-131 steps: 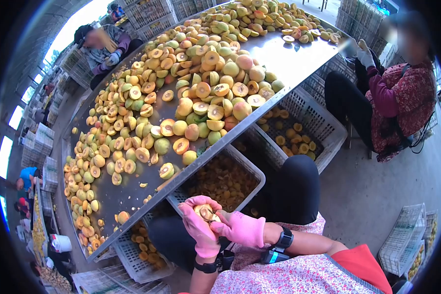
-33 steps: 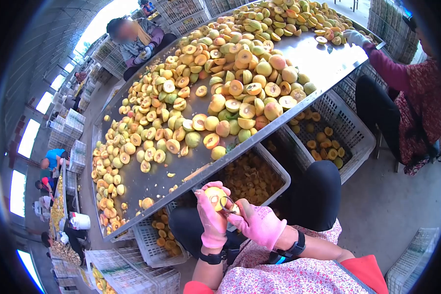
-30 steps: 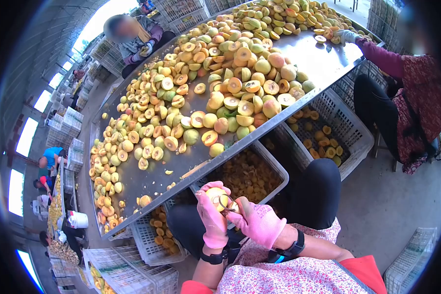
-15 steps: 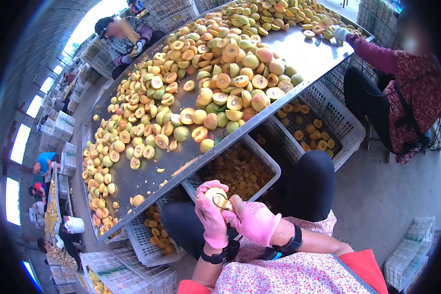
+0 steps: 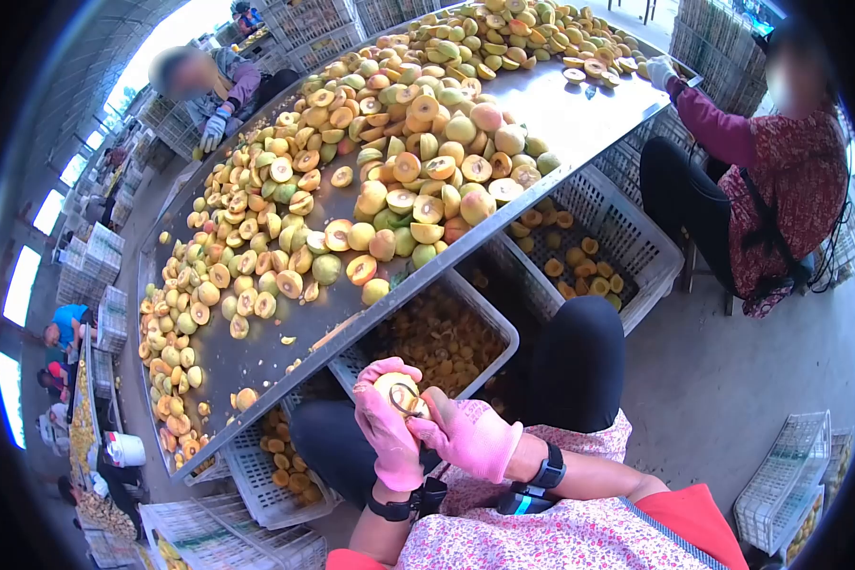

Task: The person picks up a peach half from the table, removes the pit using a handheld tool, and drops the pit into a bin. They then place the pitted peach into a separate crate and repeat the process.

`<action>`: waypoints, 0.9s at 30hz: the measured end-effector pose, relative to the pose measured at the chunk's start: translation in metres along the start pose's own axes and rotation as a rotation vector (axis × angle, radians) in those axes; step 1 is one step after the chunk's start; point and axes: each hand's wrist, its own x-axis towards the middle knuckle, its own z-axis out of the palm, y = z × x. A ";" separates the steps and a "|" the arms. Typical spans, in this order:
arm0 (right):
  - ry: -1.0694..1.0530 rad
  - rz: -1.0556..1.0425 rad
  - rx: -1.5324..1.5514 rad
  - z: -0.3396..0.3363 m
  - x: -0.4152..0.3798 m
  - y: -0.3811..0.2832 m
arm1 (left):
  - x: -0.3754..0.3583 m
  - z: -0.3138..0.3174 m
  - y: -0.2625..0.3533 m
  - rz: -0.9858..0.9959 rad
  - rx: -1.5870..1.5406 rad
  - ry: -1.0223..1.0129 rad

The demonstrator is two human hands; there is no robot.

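Note:
My left hand (image 5: 388,435), in a pink glove, is wrapped round a halved peach (image 5: 390,384) with its cut face up. My right hand (image 5: 475,441), also gloved in pink, is closed on a pitting tool with a curved loop blade (image 5: 408,398). The loop lies against the peach's cut face, and the fingers hide the tool's handle. Both hands are close together above my lap, in front of the metal table (image 5: 247,357) heaped with halved peaches (image 5: 285,204).
Under the table stand a crate of orange scraps (image 5: 508,344), a crate of peach halves (image 5: 670,261) and another crate (image 5: 252,494). One co-worker (image 5: 793,190) sits at the right, another (image 5: 223,90) at the far left. Stacked crates (image 5: 784,480) stand at lower right.
The camera view has shifted slightly, moving the scene left. My hands keep nearly the same hold on the peach and tool. The far-left co-worker's hand has lowered toward the table edge.

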 end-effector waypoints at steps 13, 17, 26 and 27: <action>0.055 0.004 -0.138 0.006 0.002 0.001 | -0.005 -0.005 -0.007 0.110 0.078 0.011; -0.048 0.035 -0.113 0.005 0.004 0.002 | -0.002 -0.014 -0.007 0.090 0.025 -0.009; -0.101 -0.012 0.124 0.008 0.003 0.024 | -0.002 -0.010 0.020 -0.060 0.224 -0.104; -0.175 0.076 0.266 0.003 -0.001 0.009 | -0.001 -0.018 0.020 -0.100 0.227 -0.193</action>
